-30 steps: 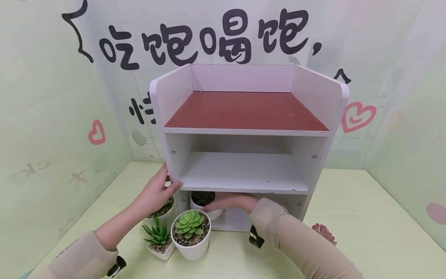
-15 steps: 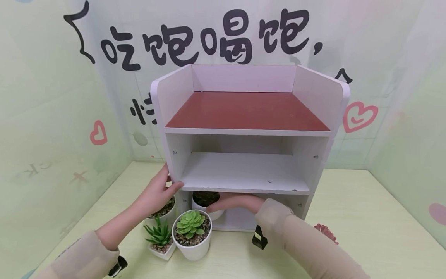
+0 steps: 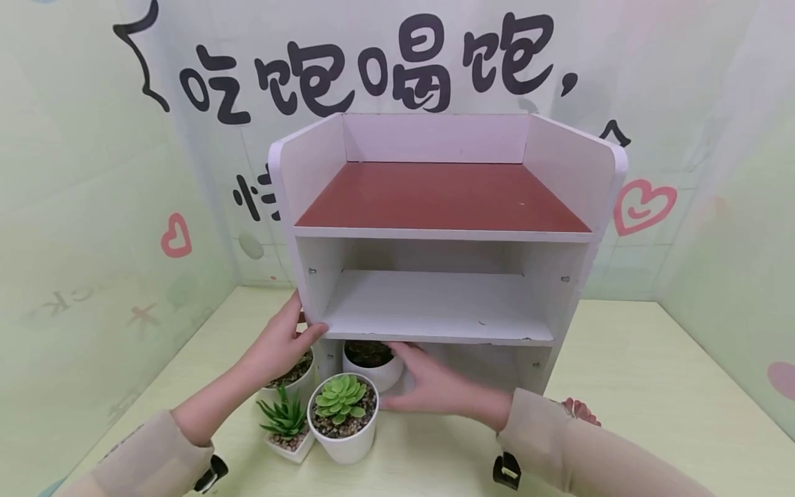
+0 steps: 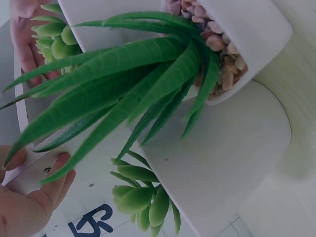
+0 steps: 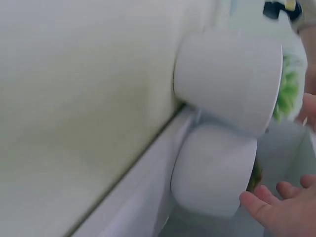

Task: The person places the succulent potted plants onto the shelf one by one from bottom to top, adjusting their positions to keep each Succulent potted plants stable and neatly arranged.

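My left hand (image 3: pixel 279 345) grips the left side panel of a white shelf unit (image 3: pixel 435 338), its thumb on the front edge. In the bottom compartment, at the left, sits a rounded white pot (image 3: pixel 384 376) with a dark plant partly hidden under the shelf board. Beside that pot is my right hand (image 3: pixel 435 386), thumb and fingers spread and holding nothing; in the right wrist view its fingertips (image 5: pixel 254 202) are close to the pot's rim. Whether they touch it I cannot tell. A green succulent in a white pot (image 3: pixel 343 417) stands just in front.
A small spiky aloe-like plant (image 3: pixel 284 414) in a square white pot stands left of the green succulent. Behind it is another potted plant (image 3: pixel 292 376), partly covered by my left arm. A reddish plant (image 3: pixel 582 410) shows behind my right sleeve. A printed curtain (image 3: pixel 93 207) surrounds the table.
My right hand has drawn back from over the rounded pot's rim toward the right and front, its fingers spreading. The pot stays in the compartment. My left hand keeps its grip on the panel.
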Motion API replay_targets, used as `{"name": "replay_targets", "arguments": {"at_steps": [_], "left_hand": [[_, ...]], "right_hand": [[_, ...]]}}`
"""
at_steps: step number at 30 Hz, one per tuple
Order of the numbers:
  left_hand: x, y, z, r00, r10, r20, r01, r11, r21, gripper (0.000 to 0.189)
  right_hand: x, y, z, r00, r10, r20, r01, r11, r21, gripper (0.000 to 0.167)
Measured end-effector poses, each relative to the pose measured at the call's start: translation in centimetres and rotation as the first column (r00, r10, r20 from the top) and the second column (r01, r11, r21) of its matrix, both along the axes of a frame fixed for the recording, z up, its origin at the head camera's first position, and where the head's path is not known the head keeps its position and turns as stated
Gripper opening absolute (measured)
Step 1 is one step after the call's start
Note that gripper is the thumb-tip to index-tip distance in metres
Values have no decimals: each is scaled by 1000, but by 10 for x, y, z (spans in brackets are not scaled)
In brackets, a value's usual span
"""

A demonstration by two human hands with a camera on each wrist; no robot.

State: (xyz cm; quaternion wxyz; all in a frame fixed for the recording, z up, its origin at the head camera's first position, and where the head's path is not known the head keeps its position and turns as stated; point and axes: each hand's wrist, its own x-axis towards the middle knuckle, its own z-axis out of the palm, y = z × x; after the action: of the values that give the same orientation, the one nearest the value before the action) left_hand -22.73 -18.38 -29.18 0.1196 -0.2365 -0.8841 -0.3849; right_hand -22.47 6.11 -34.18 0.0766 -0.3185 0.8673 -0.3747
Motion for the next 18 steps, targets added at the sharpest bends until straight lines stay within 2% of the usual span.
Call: {"name": "replay_targets", "arguments": {"at_steps": [3, 8, 13, 18], "left_hand": [[0, 1, 0, 1000, 0, 1, 0, 1000, 0, 62], [0, 0, 1, 1000, 7, 4, -7, 1000, -1, 62], [1, 0, 1, 1000, 5, -6, -5, 1000, 1, 61], [1, 0, 0, 1000, 4, -16, -4, 1000, -2, 59]], "right_hand": [[11, -2, -3, 1000, 30, -10, -30, 1000, -4, 92], [22, -8, -12, 998, 50, 50, -47, 998, -49, 93], [23, -17, -25, 995, 38, 93, -23, 988, -153, 92], [22, -27, -33, 995, 41, 89, -26, 985, -172, 88]]}}
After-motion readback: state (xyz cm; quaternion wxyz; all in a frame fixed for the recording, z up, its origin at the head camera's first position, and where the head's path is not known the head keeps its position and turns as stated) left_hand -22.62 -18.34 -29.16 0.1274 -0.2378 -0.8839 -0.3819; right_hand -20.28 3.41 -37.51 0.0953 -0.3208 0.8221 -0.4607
